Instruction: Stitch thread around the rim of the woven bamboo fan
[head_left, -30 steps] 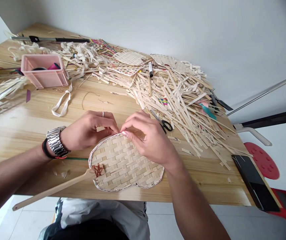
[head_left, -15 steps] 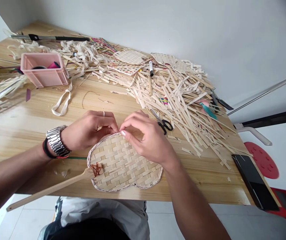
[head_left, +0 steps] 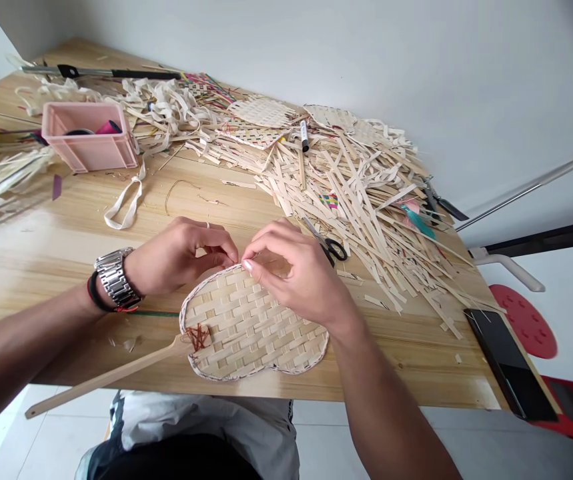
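Observation:
A pale woven hand fan (head_left: 251,327) with a wavy, bound rim lies near the table's front edge. Its flat wooden handle (head_left: 101,381) points to the lower left, past the edge, and criss-crossed reddish-brown thread (head_left: 198,338) sits where handle and weave meet. My left hand (head_left: 191,252), a watch on its wrist, pinches at the fan's upper rim. Close beside it, my right hand (head_left: 293,270) grips the same rim between thumb and forefinger. The fingertips nearly meet and hide the bit of rim between them.
Black-handled scissors (head_left: 335,250) lie just beyond my right hand, beside a heap of loose strips (head_left: 361,200). A pink bin (head_left: 91,157) stands at the back left, near a white ribbon loop (head_left: 126,208). A phone (head_left: 509,363) rests at the right edge.
The fan and its handle have shifted slightly to the right. Both hands keep their pinch at the upper rim, with only small finger movement.

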Available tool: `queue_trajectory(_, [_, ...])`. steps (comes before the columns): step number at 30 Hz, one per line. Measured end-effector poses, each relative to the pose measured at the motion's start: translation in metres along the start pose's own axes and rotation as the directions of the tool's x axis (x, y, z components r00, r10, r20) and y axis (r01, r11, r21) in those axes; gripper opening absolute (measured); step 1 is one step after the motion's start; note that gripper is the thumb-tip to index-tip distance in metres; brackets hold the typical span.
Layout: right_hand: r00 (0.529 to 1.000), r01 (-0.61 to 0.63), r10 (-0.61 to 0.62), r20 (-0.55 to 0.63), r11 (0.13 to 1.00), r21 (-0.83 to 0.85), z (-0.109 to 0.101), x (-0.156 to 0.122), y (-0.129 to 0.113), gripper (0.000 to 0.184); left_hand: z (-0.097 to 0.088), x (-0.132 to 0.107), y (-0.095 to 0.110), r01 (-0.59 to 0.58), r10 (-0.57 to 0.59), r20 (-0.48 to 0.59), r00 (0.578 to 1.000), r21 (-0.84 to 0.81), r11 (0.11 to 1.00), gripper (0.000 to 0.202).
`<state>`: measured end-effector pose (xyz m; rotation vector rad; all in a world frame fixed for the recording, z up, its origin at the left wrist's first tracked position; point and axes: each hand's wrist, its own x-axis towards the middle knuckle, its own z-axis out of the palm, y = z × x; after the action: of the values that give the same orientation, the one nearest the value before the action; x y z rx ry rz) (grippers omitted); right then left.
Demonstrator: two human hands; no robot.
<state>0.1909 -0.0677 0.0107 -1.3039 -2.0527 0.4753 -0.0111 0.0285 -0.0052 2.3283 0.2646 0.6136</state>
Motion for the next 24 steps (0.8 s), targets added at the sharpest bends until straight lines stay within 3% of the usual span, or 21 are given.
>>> queue_trajectory(8, [1.000, -0.012, 0.012, 0.017, 1.000, 0.000, 0.003, 0.000, 0.001, 0.004, 0.002, -0.001, 0.009, 0.060, -0.060, -0.015, 0.998, -0.008, 0.998, 0.011])
queue_trajectory(17, [1.000, -0.014, 0.014, -0.003, 0.999, -0.030, 0.004, 0.002, 0.002, 0.004, 0.004, -0.001, 0.012, 0.162, -0.166, 0.013, 0.986, -0.295, 0.942, 0.013])
queue_trajectory(20, [1.000, -0.020, 0.019, -0.020, 0.999, -0.041, 0.003, 0.002, 0.002, 0.004, 0.002, -0.001, 0.014, 0.175, -0.176, 0.021, 0.984, -0.288, 0.941, 0.012])
queue_trajectory(24, [0.999, -0.026, 0.025, -0.028, 0.999, -0.030, 0.003, 0.001, 0.004, 0.009, 0.002, -0.001, 0.014, 0.093, -0.094, 0.004, 0.996, -0.190, 0.977, 0.012])
